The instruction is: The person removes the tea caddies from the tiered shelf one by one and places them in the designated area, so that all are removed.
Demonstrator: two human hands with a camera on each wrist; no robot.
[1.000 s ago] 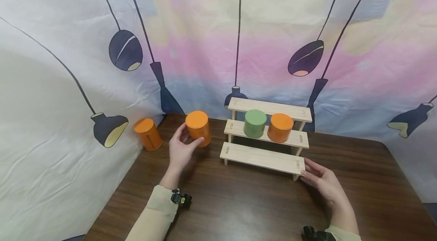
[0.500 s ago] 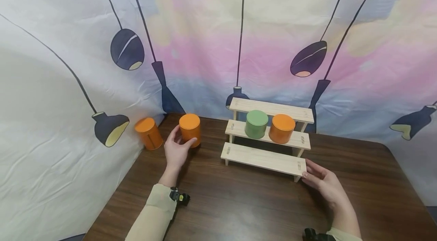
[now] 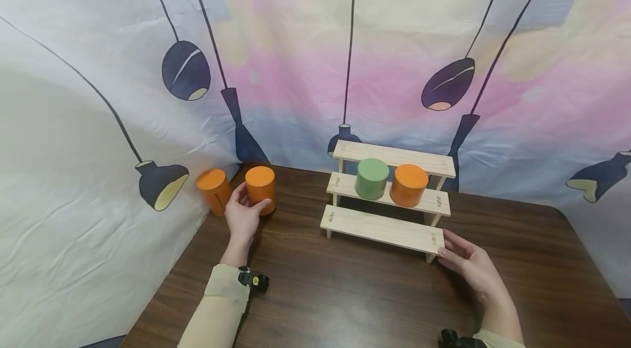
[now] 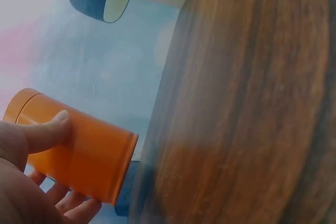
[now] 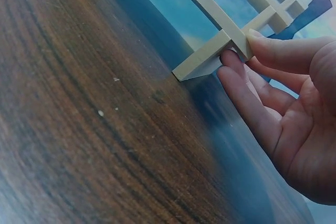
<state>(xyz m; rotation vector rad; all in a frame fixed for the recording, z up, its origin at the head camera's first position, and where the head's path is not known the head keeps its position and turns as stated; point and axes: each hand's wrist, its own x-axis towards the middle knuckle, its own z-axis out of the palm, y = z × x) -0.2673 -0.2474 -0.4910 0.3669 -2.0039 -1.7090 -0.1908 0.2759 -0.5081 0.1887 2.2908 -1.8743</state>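
Note:
My left hand (image 3: 241,219) grips a tall orange canister (image 3: 261,189) with a lid, thumb on the near side and fingers round the far side. In the left wrist view the same canister (image 4: 84,150) shows its base rim over the table's edge. My right hand (image 3: 473,268) pinches the right end of the lowest step of a three-step wooden display stand (image 3: 379,229). Seen from the right wrist, the thumb (image 5: 283,53) lies on the board's end and fingertips reach underneath. On the middle step stand a green tin (image 3: 372,179) and a short orange tin (image 3: 409,186).
Another orange canister (image 3: 214,192) stands at the table's back left, against the white cloth (image 3: 98,216), just left of my left hand. A curtain printed with lamps (image 3: 296,63) hangs close behind the stand. The brown wooden table (image 3: 345,293) spreads out in front.
My left hand has carried the orange canister left and slightly down, away from the stand and close to the other orange canister. The right hand stays at the stand's lowest step.

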